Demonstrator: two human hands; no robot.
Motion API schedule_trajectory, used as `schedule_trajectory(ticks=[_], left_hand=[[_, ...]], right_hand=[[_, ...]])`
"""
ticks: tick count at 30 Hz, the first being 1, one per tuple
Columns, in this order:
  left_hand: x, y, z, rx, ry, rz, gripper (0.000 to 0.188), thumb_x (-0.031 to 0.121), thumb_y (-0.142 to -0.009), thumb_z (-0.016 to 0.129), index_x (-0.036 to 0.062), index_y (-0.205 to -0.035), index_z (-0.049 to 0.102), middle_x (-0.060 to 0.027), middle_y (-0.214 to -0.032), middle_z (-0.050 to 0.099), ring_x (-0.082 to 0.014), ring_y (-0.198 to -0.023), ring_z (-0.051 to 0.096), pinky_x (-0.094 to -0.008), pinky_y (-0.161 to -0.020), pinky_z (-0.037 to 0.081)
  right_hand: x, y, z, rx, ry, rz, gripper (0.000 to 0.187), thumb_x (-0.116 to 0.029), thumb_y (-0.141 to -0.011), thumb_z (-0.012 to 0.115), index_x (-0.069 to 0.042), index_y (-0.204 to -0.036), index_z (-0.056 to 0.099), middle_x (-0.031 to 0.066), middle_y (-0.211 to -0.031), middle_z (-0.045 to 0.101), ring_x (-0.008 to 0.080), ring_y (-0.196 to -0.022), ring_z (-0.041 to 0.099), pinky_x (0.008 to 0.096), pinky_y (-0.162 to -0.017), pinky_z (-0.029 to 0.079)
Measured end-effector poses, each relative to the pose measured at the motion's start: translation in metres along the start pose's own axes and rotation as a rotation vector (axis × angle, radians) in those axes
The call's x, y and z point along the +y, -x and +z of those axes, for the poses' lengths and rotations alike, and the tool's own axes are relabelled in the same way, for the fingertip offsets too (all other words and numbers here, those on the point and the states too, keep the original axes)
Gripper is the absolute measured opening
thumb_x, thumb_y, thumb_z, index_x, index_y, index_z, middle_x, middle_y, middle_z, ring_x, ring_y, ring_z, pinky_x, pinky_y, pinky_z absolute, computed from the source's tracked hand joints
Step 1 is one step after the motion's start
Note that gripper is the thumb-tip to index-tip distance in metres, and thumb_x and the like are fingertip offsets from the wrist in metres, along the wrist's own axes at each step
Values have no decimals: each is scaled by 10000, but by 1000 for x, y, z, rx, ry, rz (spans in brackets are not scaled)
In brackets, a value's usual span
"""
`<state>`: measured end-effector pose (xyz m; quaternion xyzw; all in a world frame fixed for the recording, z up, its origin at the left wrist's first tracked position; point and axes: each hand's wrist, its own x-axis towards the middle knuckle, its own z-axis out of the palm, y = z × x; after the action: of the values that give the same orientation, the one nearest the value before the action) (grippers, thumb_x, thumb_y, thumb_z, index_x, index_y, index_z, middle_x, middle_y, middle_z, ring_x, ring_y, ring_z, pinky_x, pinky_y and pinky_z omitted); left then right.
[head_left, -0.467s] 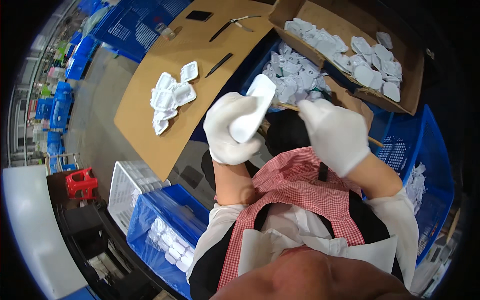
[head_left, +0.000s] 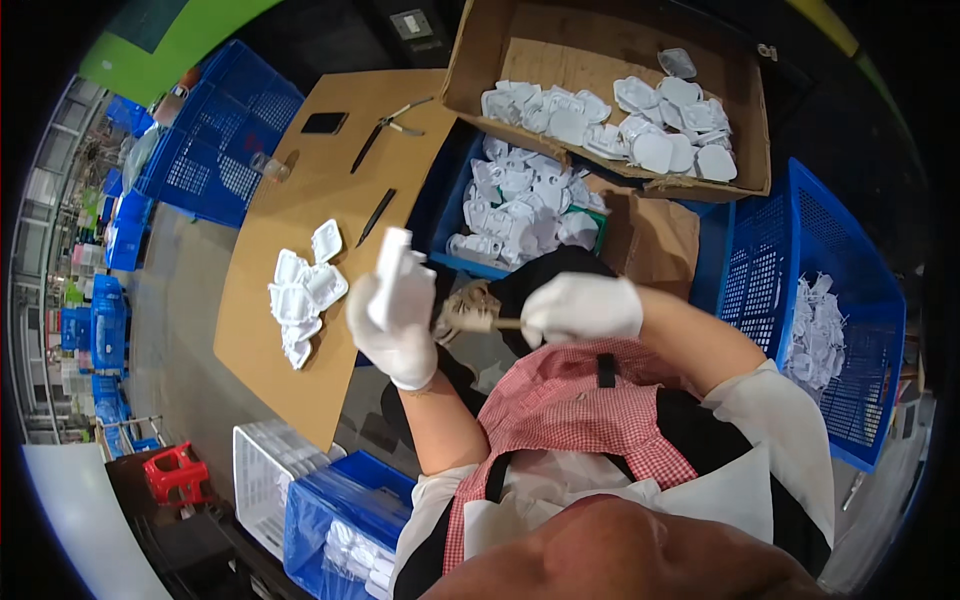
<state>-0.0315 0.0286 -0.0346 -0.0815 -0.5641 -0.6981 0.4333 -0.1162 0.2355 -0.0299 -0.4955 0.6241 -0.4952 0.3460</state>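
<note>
White plastic tray (head_left: 392, 268), held upright at the frame's centre-left, sits in the closed grip of the gloved left hand (head_left: 395, 320). Just right of it, the gloved right hand (head_left: 580, 308) grips a small brush (head_left: 468, 312) shut, bristles touching the left glove. More trays (head_left: 303, 300) lie on the cardboard table (head_left: 290, 200).

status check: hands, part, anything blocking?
Left hand gloved, shut on white plastic tray, held upright. Right hand gloved, shut on small brush, bristles beside the tray. Nothing between them; blue crate of trays just beyond.
</note>
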Motion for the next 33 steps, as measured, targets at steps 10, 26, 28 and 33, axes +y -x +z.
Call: schedule_trajectory(ticks=[10, 26, 28, 33], left_hand=[[-89, -27, -69, 467, 293, -632, 369, 314, -948, 473, 49, -1202, 505, -86, -1087, 616, -190, -864, 587, -321, -738, 480], [-156, -76, -185, 285, -1967, -225, 762, 444, -748, 651, 137, -1384, 368, -210, -1370, 341, -385, -1301, 262, -521, -996, 290], [-164, -71, -184, 9, -2255, -374, 743, 432, -736, 675, 255, -1389, 368, -173, -1437, 241, -405, -1332, 181, -614, -968, 247], [-174, -79, -183, 16, -2339, -397, 781, 431, -722, 691, 285, -1401, 333, -157, -1451, 214, -416, -1361, 111, -627, -986, 221]], right_hand=[[25, 24, -19, 239, -472, 506, 273, -211, -880, 446, -6, -829, 618, 23, -614, 531, 96, -543, 472, 251, -522, 388], [226, -86, -258, 830, 276, 627, 444, -399, -803, 577, -63, -1087, 631, 165, -1033, 647, 279, -928, 622, 375, -796, 466], [234, -136, -265, 790, 566, 654, 453, -429, -769, 604, -40, -995, 661, 155, -928, 674, 298, -857, 637, 384, -774, 469], [261, -203, -273, 757, 582, 967, 537, -419, -720, 620, -62, -1120, 637, 191, -1086, 640, 340, -1042, 600, 383, -907, 458]])
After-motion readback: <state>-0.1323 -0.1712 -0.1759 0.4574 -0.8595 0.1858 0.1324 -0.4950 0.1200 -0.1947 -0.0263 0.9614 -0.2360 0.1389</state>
